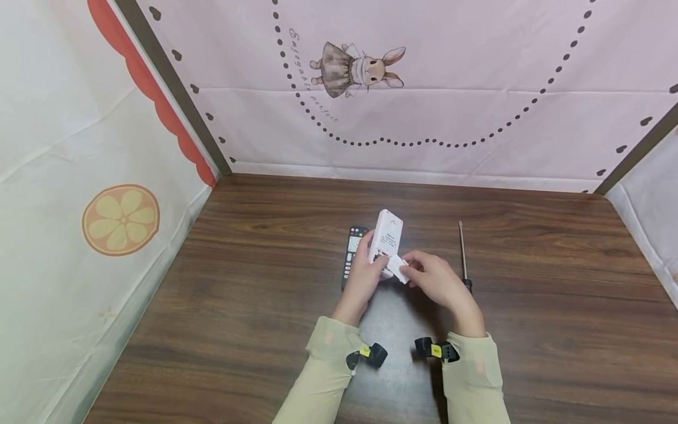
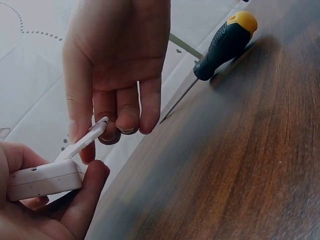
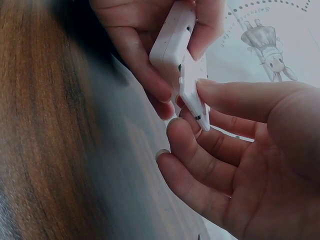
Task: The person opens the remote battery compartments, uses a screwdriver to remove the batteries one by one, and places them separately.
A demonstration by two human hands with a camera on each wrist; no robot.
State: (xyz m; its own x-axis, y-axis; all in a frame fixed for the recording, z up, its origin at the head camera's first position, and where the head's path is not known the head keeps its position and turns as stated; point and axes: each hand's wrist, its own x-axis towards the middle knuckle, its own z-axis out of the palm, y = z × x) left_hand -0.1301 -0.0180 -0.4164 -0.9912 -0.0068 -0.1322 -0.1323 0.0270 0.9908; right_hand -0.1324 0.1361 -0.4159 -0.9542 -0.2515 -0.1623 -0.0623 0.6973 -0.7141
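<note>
White remote (image 1: 389, 232), one: held just above the table (image 1: 238, 294), printed back facing up, in front of the person. Left hand (image 1: 364, 275): fingers curled around the remote's lower part, thumb at its lower end.

White cover (image 1: 398, 268), one: small, flat, tilted at the remote's lower end; whether it is attached there cannot be told. Right hand (image 1: 438, 281): pinches the cover between thumb and fingers, remaining fingers loosely bent.

Black remote (image 1: 350, 254), one: lying on the table, buttons up, left of the white remote, partly hidden by the left hand.

Screwdriver (image 2: 225, 47), one: black-and-yellow handle, on the table beyond the right hand's outer side, tip toward the rabbit-print cloth (image 1: 450, 70).
</note>
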